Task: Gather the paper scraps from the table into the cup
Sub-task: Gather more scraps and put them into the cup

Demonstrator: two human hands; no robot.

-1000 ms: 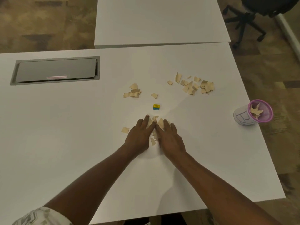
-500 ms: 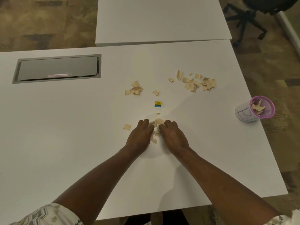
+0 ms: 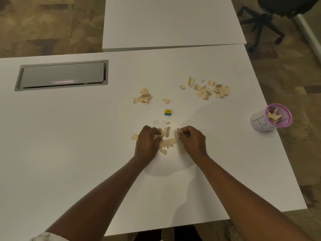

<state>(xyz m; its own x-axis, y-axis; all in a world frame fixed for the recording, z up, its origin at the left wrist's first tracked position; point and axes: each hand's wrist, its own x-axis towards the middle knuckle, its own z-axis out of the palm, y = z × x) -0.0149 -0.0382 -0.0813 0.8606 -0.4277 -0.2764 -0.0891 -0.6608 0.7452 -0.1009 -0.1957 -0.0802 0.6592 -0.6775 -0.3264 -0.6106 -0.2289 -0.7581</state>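
Note:
Tan paper scraps lie in groups on the white table (image 3: 69, 153). A small heap (image 3: 167, 142) sits between my hands. My left hand (image 3: 147, 145) curls its fingers round scraps at the heap's left side. My right hand (image 3: 192, 141) pinches scraps at its right side. One loose scrap (image 3: 134, 137) lies just left of my left hand. A second group (image 3: 143, 98) lies further back, and a larger group (image 3: 208, 89) is at the back right. The cup (image 3: 271, 118), white with a purple rim, stands near the table's right edge and holds several scraps.
A small yellow-and-blue block (image 3: 168, 112) sits just beyond the heap. A grey cable hatch (image 3: 62, 75) is set into the table at the back left. A second white table (image 3: 170, 21) abuts the far edge. An office chair base (image 3: 260, 23) stands at the upper right.
Both hands, flat on the table a second ago, have drawn together and curled their fingers around the scraps between them.

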